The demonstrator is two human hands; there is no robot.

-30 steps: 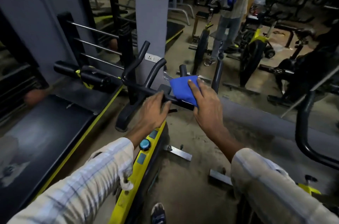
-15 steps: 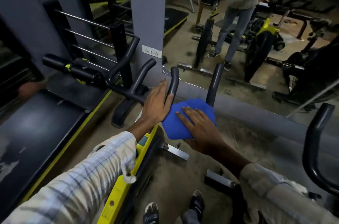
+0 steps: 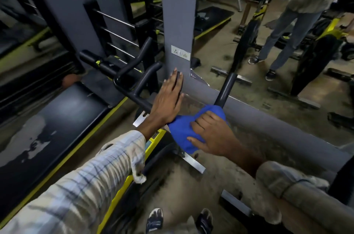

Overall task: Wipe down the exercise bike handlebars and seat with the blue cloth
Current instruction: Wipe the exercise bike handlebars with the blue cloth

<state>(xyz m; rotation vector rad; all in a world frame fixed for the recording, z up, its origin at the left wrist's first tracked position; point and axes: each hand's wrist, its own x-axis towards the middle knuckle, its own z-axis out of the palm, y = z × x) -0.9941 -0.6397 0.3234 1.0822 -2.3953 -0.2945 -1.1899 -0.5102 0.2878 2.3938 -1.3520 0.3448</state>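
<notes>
The black handlebars (image 3: 134,90) of the yellow-framed exercise bike (image 3: 118,195) are straight in front of me. My left hand (image 3: 168,101) lies flat along an inner upright prong, fingers straight. My right hand (image 3: 212,136) presses the bunched blue cloth (image 3: 182,132) onto the bar at the foot of the right prong (image 3: 226,88). The cloth hides the middle of the bar. The bike's seat is out of view.
A black treadmill deck (image 3: 57,119) with a yellow edge runs along the left. A grey pillar (image 3: 179,23) and a low grey ledge (image 3: 268,124) stand just behind the handlebars. A wall mirror (image 3: 287,23) reflects me and other bikes. My sandalled feet (image 3: 155,220) are below.
My right hand has drawn the cloth down and to the right, from the centre to the base of the right prong. My left hand let go of the crossbar and now lies flat along the prong.
</notes>
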